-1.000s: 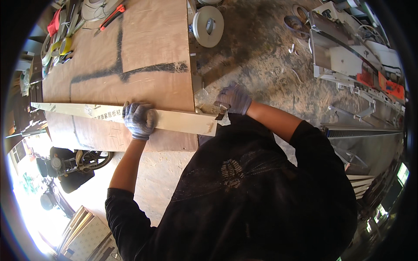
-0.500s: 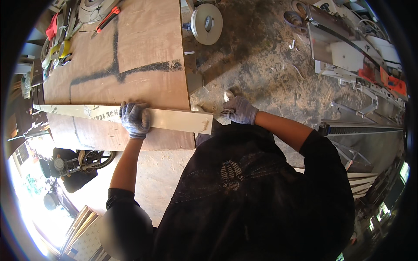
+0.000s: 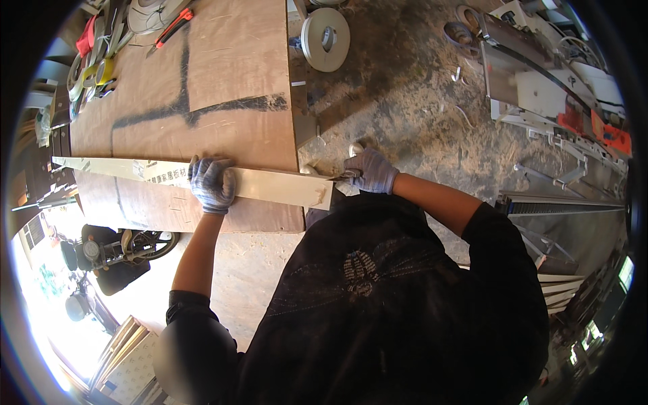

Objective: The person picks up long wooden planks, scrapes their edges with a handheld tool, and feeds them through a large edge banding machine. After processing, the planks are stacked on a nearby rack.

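Note:
A long, narrow white board [image 3: 273, 187] with printing on its face lies along the near part of the wooden table. Its right end sticks out past the table's edge. Wrapped over the middle of the board, my gloved left hand [image 3: 212, 183] grips it. My right hand [image 3: 372, 171], gloved too, is closed just beyond the board's right end. A thin dark piece shows at its fingertips, touching or very near the board's corner; its kind is too small to tell.
On the wooden table [image 3: 236, 74] lie a red-and-black utility knife [image 3: 170, 32] and a yellow tape roll [image 3: 104, 71]. A white roll of banding [image 3: 326, 39] hangs beyond the table's right edge. Machinery [image 3: 533, 81] stands at the right, a motorcycle [image 3: 115, 255] at the lower left.
My right hand has shifted slightly, bringing the thin piece at its fingertips to the board's end corner. My left hand keeps its hold. The view has moved a little.

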Action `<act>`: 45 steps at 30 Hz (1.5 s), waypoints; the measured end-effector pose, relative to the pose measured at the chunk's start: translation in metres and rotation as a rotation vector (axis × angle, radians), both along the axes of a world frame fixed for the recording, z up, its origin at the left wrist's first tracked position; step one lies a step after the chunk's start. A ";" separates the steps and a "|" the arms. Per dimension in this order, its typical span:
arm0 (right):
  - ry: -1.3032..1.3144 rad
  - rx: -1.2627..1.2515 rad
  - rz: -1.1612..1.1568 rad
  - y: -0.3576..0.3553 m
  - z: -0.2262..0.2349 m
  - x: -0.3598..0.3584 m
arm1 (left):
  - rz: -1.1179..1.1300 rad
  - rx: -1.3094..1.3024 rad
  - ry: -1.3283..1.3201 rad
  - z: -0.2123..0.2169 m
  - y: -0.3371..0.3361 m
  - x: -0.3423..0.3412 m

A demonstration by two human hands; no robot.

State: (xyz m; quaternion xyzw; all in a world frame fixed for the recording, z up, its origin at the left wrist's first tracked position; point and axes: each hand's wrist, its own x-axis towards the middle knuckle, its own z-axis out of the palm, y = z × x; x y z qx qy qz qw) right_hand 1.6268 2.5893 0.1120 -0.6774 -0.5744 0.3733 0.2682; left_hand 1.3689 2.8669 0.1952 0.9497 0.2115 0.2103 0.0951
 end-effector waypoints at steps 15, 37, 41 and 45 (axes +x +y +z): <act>0.070 -0.006 -0.004 0.001 0.003 -0.001 | -0.012 -0.010 -0.028 0.000 0.001 0.001; -0.054 -0.029 0.218 0.021 -0.026 0.002 | 0.029 -0.001 -0.001 -0.003 0.000 0.001; -0.018 0.050 0.188 0.035 -0.027 -0.004 | 0.031 -0.025 0.000 -0.002 0.000 0.000; -0.337 0.415 0.278 0.060 -0.021 0.023 | 0.018 0.000 0.003 -0.001 0.000 0.002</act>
